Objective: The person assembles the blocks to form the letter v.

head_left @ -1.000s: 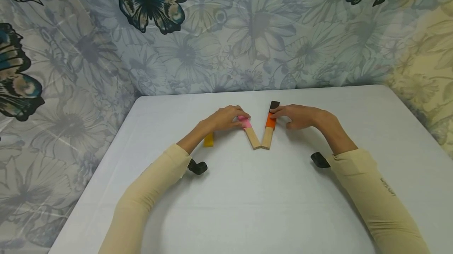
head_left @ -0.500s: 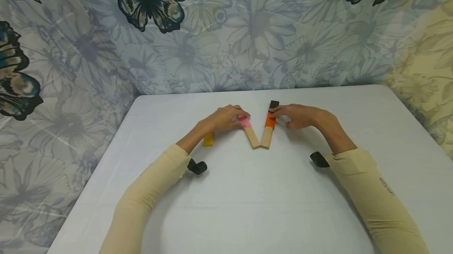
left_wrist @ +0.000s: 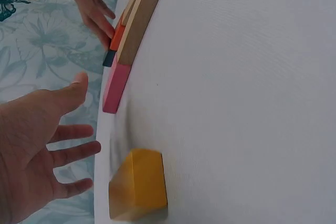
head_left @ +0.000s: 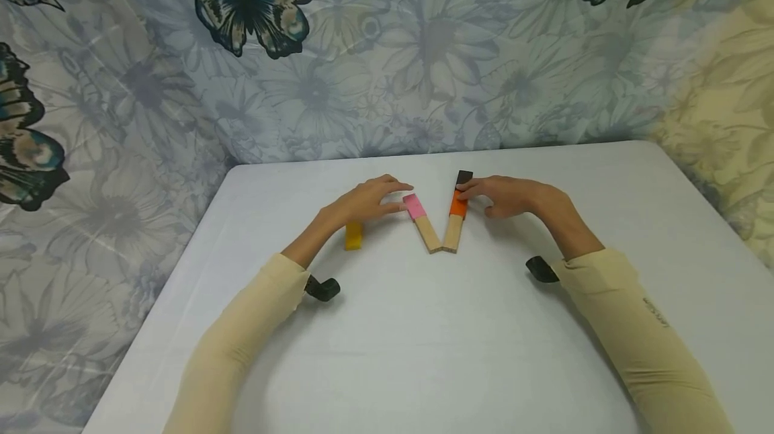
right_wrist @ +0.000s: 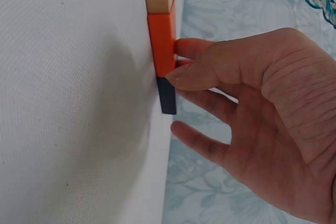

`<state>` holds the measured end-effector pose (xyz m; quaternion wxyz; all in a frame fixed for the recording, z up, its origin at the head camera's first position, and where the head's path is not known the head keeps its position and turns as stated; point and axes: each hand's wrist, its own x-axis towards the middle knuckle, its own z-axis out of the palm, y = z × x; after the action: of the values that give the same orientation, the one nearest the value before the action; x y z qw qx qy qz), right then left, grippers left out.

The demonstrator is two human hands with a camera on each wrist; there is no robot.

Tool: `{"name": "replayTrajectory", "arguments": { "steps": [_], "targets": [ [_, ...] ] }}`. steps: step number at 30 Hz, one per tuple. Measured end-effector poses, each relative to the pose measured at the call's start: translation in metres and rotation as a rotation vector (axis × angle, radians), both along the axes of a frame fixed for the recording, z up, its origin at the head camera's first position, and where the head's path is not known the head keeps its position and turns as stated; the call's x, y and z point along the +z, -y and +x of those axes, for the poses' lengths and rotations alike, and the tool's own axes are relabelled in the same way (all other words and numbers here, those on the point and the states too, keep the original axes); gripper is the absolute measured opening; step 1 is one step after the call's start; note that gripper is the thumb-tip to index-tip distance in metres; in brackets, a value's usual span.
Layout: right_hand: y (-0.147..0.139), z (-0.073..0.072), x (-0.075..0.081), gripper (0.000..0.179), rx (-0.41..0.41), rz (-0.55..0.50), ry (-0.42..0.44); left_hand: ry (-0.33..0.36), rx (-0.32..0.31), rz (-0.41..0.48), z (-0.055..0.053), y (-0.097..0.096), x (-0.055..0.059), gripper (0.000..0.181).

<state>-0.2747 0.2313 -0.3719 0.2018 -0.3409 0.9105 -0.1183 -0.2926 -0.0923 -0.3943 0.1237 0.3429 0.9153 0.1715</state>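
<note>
Wooden blocks form a V on the white table. Its left arm joins a pink block (head_left: pixel 414 206) to a plain wood block (head_left: pixel 428 234); the right arm lines up another plain wood block (head_left: pixel 453 233), an orange block (head_left: pixel 458 205) and a black block (head_left: pixel 465 177). My left hand (head_left: pixel 367 200) spreads its fingers just left of the pink block, holding nothing. With thumb and fingers, my right hand (head_left: pixel 504 195) pinches the orange block near its join with the black one. In the right wrist view, the thumb (right_wrist: pixel 191 77) covers part of that join.
A yellow block (left_wrist: pixel 147 182) stands on the table (head_left: pixel 387 340) below my left hand, partly hidden by it in the head view. Black wrist-worn pieces jut from both sleeves, low over the table. A floral butterfly cloth (head_left: pixel 363 71) hangs behind the far edge.
My left hand has let go of the pink block and drawn back to the left, its fingers opening. The right hand keeps its hold, and the V has kept its shape.
</note>
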Motion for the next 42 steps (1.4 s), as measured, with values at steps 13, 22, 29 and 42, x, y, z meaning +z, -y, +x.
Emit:
{"name": "replayTrajectory", "arguments": {
  "steps": [13, 22, 29, 42],
  "targets": [
    [-0.002, 0.0, -0.002, 0.063, -0.013, 0.005, 0.008, 0.028, 0.016, -0.064, 0.025, 0.052, 0.015, 0.058],
    [-0.001, 0.002, 0.0, 0.063, -0.015, -0.001, -0.001, 0.046, -0.024, -0.139, 0.043, 0.077, 0.019, 0.065],
    [-0.001, 0.002, 0.0, 0.063, -0.017, -0.004, 0.005, 0.008, -0.083, -0.122, 0.046, 0.077, 0.014, 0.063],
    [0.003, 0.0, -0.001, 0.062, -0.008, 0.003, 0.004, -0.044, -0.029, -0.136, 0.041, 0.071, 0.02, 0.056]
  ]
}}
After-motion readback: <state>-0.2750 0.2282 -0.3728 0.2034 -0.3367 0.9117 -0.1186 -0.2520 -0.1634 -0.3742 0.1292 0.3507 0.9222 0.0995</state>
